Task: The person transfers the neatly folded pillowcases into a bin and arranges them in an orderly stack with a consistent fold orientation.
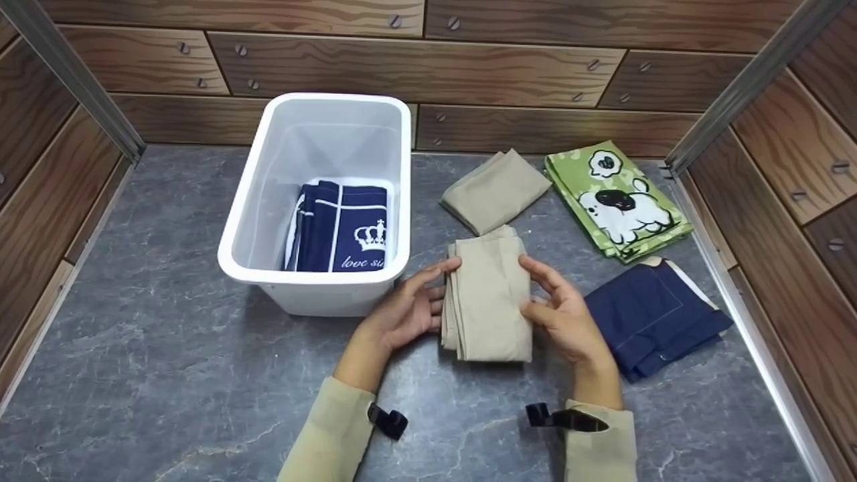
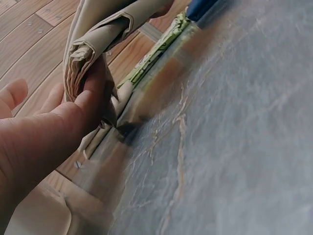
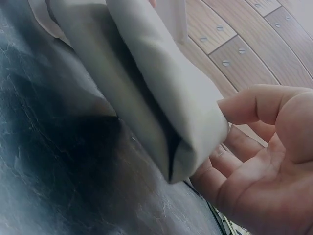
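Observation:
Between both hands, lifted over the grey marbled table, is a folded beige cloth in several layers. My left hand holds its left edge; the left wrist view has the fingers of that hand reaching under the layered folds. Along the right edge, the thumb and fingers of my right hand grip the cloth. Seen from the right wrist, the fingertips are at the end of the folded bundle, where a deep gap runs between two layers.
A white plastic bin stands left of the hands, with folded navy crown-print fabric inside. Another folded beige cloth lies behind. To the right are green dog-print fabric and folded navy fabric. Wood-patterned walls enclose the table.

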Motion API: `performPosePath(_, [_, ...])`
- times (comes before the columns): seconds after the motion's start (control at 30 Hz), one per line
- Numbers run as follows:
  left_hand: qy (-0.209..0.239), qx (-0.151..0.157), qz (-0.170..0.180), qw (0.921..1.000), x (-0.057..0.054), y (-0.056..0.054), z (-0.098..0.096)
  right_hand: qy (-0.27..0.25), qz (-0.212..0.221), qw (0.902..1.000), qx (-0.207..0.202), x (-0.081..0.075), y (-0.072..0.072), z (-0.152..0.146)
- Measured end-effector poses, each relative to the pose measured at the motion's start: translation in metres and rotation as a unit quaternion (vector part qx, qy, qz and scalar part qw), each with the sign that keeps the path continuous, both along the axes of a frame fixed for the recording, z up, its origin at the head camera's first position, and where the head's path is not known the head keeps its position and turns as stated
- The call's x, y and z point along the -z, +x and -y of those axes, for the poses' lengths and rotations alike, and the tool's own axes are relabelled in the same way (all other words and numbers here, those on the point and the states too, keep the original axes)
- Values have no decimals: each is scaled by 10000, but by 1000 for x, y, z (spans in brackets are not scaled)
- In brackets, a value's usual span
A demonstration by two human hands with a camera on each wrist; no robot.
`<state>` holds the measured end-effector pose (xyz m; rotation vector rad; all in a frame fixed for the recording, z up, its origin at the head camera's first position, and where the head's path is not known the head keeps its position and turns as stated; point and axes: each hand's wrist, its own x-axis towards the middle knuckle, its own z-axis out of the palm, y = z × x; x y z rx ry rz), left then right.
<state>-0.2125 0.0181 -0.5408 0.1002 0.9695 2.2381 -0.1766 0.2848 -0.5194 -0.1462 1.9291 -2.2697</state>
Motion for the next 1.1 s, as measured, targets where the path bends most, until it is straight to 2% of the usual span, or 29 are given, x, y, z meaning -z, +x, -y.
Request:
performPosePath(0.17, [-409, -162, -413, 9982, -3, 2, -3, 111, 90, 9999, 24, 0, 0, 0])
performPosePath(0.33, [-1003, -240, -1021, 9894, -8, 6, -8, 140, 302, 9993, 143, -3, 1, -1])
performPosePath(0.5, [-1534, -443, -1627, 9737, -8, 8, -11, 95, 593, 9982, -3, -7, 2, -3])
performPosePath(0.63, [-1902, -720, -2189, 9543, -6, 6, -12, 267, 851, 9959, -180, -11, 4, -6])
performPosePath(0.73, [-1966, -766, -2311, 9498, -5, 5, -12, 430, 904, 9948, -212, -13, 4, -8])
performPosePath(0.87, [-1931, -672, -2283, 9519, -6, 5, -12, 570, 759, 9953, -181, -11, 3, -8])
performPosePath(1.0, [-2112, -793, -2570, 9397, -4, 6, -12, 618, 469, 9968, -173, -7, 2, -7])
performPosePath(1.03, [-2113, -843, -2581, 9389, -4, 6, -13, 597, 397, 9972, -191, -6, 2, -7])
performPosePath(1.07, [-2065, -862, -2489, 9423, -3, 6, -13, 549, 346, 9977, -203, -5, 2, -7])
performPosePath(1.1, [-1945, -868, -2316, 9492, -3, 7, -14, 471, 313, 9982, -213, -5, 2, -7])
